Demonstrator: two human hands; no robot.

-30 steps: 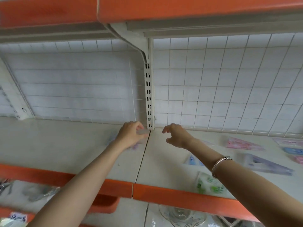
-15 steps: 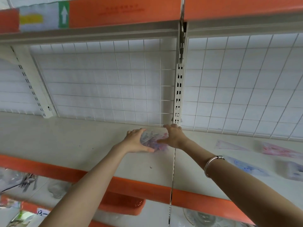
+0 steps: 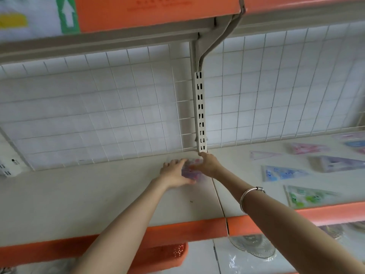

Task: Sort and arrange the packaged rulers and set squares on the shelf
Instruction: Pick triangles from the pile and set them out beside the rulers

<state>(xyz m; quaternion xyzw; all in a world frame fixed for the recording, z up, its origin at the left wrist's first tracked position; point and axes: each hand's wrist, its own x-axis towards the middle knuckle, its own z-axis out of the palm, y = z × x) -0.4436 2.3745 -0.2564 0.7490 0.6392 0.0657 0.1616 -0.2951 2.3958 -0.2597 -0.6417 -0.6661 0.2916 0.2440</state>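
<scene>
Head view shows us the purple-and-pink packet (image 3: 192, 172) lying flat on the shelf (image 3: 98, 194), just in front of the foot of the slotted upright post (image 3: 200, 111) and a little to its left. It is too blurred for us to tell ruler from set square.

A second ago only our left hand (image 3: 173, 174) was at the foot of that post with something in it, while our right hand (image 3: 207, 165) hung apart from it with loose fingers. Half a second ago the right hand closed in, and now both hands sit on the packet. The left hand holds it between thumb and fingers along its left side. The right hand's fingers lie over its right end, but we cannot tell whether they pinch or only press.

We judge that we are squaring this packet into a place of its own at the back, so the placing is nearly done and the letting go is left.

Right of the post, the blue packet (image 3: 282, 173), the green packet (image 3: 308, 197) and the purple packet (image 3: 339, 164) lie loose and at odd angles, well apart from ours; these remain to be sorted. A silver bangle (image 3: 250, 196) circles our right wrist. Below the post, under the shelf, hangs an orange basket (image 3: 166, 254).
</scene>
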